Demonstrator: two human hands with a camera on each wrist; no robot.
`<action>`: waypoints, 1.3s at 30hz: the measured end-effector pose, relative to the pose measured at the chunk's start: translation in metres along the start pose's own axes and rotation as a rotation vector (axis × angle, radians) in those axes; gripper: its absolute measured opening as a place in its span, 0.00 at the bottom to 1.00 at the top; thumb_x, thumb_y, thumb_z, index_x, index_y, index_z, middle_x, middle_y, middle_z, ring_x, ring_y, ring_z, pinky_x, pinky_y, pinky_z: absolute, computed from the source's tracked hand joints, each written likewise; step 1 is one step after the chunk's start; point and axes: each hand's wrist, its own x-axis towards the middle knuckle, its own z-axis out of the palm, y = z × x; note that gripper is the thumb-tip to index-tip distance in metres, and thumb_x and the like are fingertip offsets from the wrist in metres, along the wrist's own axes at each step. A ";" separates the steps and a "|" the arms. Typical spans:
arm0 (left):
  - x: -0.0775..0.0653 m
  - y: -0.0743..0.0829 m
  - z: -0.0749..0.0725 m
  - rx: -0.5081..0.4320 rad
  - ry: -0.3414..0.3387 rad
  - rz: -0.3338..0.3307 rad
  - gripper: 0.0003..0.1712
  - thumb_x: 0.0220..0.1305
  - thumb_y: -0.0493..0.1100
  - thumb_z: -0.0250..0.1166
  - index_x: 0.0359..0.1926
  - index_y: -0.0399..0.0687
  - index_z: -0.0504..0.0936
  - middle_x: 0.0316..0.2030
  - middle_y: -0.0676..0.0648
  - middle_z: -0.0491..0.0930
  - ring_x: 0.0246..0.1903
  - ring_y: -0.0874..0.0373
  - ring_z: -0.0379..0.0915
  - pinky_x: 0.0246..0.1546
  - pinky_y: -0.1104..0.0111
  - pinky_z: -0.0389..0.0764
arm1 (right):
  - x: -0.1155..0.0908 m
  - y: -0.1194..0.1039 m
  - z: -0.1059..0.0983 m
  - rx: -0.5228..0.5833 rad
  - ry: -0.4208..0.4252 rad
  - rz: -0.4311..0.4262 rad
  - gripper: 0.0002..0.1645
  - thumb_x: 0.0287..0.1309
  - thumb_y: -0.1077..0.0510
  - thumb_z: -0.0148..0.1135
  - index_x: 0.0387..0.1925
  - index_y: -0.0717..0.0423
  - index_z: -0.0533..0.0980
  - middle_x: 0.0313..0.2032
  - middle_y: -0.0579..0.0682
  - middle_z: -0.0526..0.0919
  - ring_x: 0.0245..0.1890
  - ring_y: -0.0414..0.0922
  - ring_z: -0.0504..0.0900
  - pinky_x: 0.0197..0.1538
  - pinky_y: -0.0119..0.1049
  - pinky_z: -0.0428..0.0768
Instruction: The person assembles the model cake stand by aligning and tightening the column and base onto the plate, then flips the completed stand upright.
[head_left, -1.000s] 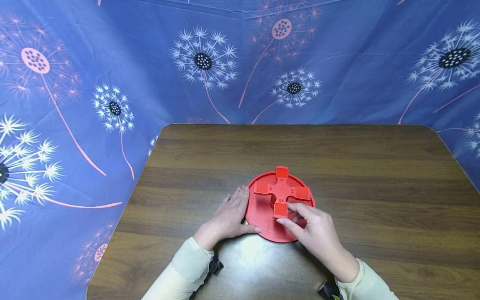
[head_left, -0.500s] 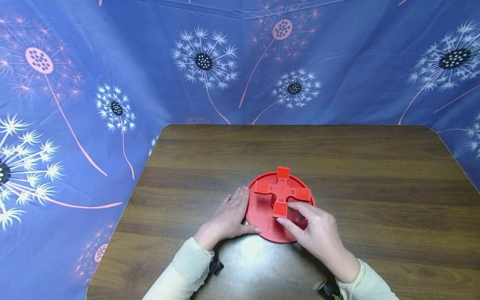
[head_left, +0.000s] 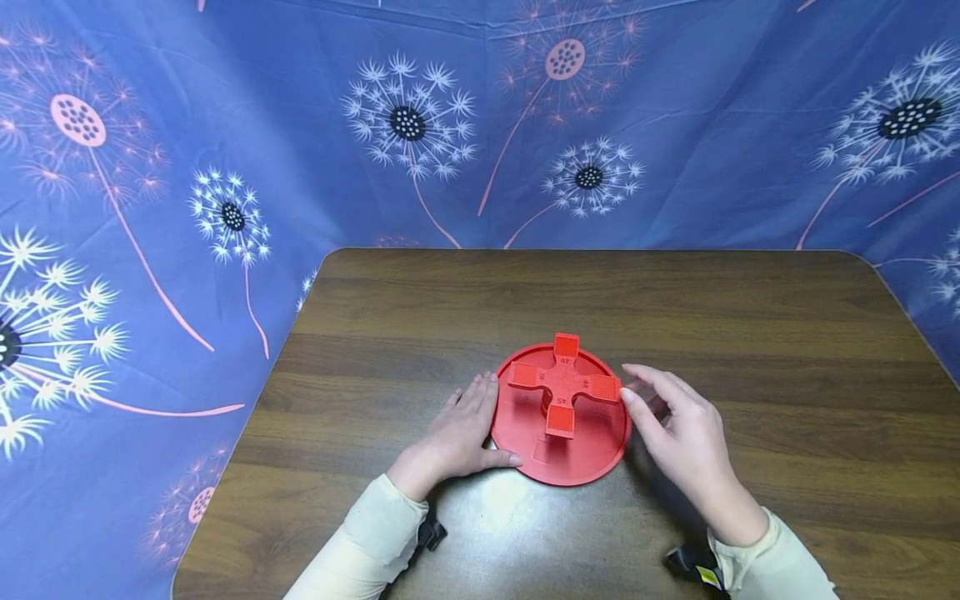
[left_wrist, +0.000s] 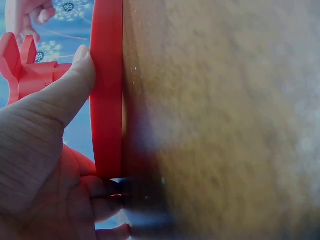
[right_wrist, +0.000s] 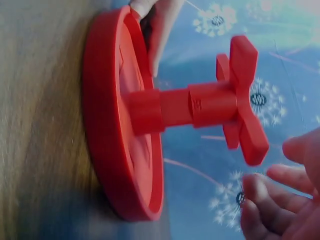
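Observation:
A red round base with a raised rim lies on the table. From its middle rises a red post, topped by a red cross-shaped piece with upturned square ends and small numbers on its arms. My left hand rests against the base's left side, fingers straight, its thumb on the near rim. To the right is my right hand, thumb and forefinger apart, fingertips close beside the tip of the cross's right arm. Nothing is between them in the right wrist view.
The brown wood-grain table extends around the base. Behind and to the left hangs a blue cloth with dandelion prints. A black wrist strap shows at the right sleeve.
My right hand has let go of the near arm of the cross and moved right and away from me, to the right arm's tip. The left hand and base have stayed put.

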 end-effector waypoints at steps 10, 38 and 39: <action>0.001 -0.003 0.002 0.028 0.039 0.036 0.67 0.53 0.72 0.64 0.75 0.32 0.45 0.74 0.35 0.47 0.74 0.45 0.41 0.70 0.50 0.51 | -0.005 0.008 0.001 0.219 -0.202 0.097 0.23 0.56 0.73 0.64 0.53 0.56 0.79 0.33 0.50 0.85 0.24 0.39 0.81 0.28 0.24 0.76; 0.000 0.002 0.001 0.041 0.026 0.022 0.66 0.54 0.71 0.64 0.75 0.32 0.45 0.74 0.35 0.47 0.74 0.45 0.41 0.70 0.50 0.51 | -0.016 -0.003 0.013 0.235 -0.176 0.114 0.23 0.38 0.70 0.77 0.42 0.61 0.86 0.33 0.50 0.88 0.30 0.27 0.83 0.32 0.21 0.79; 0.000 0.002 0.001 0.043 0.029 0.022 0.66 0.54 0.71 0.65 0.75 0.32 0.45 0.74 0.34 0.47 0.74 0.44 0.41 0.70 0.50 0.51 | -0.015 -0.003 0.013 0.237 -0.180 0.120 0.22 0.38 0.70 0.78 0.42 0.61 0.86 0.33 0.50 0.88 0.30 0.27 0.83 0.32 0.22 0.79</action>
